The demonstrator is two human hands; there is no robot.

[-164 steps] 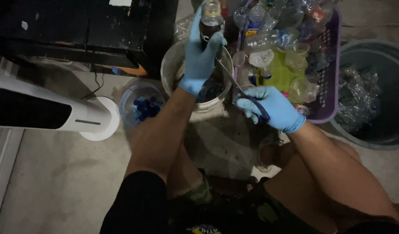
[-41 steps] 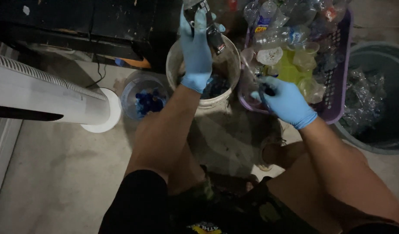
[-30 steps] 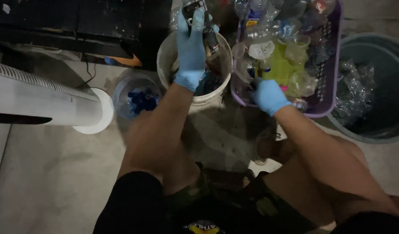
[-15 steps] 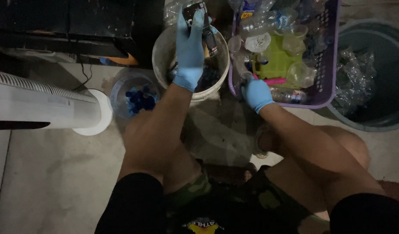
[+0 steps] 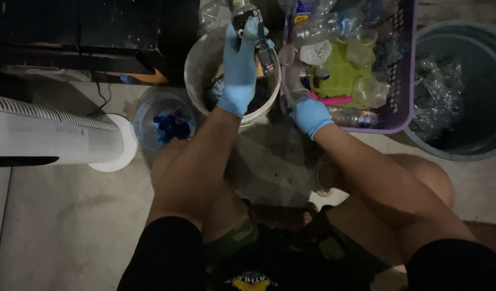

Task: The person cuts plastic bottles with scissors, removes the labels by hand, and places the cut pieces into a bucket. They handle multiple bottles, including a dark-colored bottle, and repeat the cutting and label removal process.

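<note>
Head view: my right hand (image 5: 308, 114) has dropped from mid-air to the purple basket (image 5: 404, 81) edge, fingers curled, grip unclear; my left hand (image 5: 240, 67) stays raised over the white bucket (image 5: 197, 59), fingers wrapped round 1 dark bottle (image 5: 247, 12).

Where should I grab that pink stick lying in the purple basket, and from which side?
Take the pink stick near its middle, coming straight down from above. It lies flat and roughly level across the other items, between the green container and a clear bottle, so its long sides look easiest to pinch. The right hand at the purple basket edge is closest.
</note>
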